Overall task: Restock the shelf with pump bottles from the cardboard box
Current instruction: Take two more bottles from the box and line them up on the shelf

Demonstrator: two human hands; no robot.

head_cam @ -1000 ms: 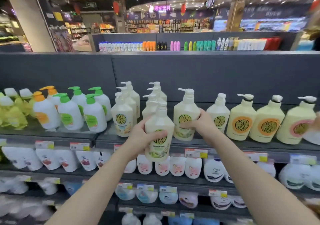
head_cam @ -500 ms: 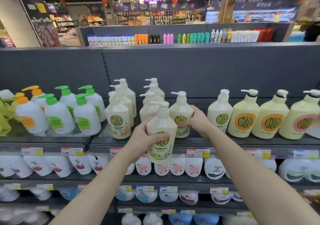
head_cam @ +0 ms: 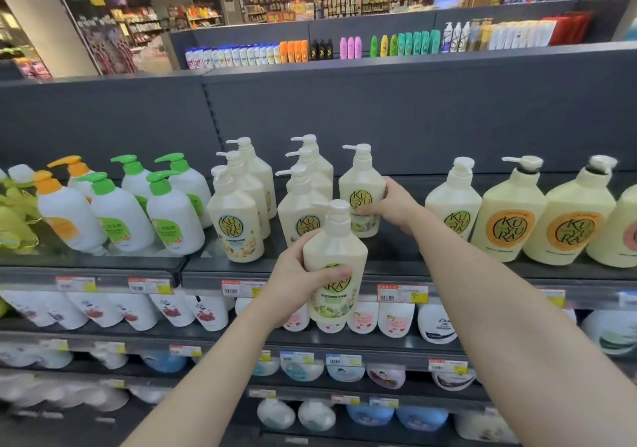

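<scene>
— Cream front bottle [head_cam: 336, 257]: position?
— Upright, held off the shelf [head_cam: 396, 257], just in front of its edge. Left hand [head_cam: 296, 283] wraps the body, thumb across the label.
— Rear bottle [head_cam: 362, 184]?
— Standing on the shelf, behind the front one, between like bottles. Right hand [head_cam: 393, 205] grips its right side, fingers curled onto the label.
— Pumps?
— Both nozzles point left.
— Surroundings?
— Green-capped bottles [head_cam: 165, 205] further left on the shelf; price tags [head_cam: 401, 291] along its edge.
</scene>
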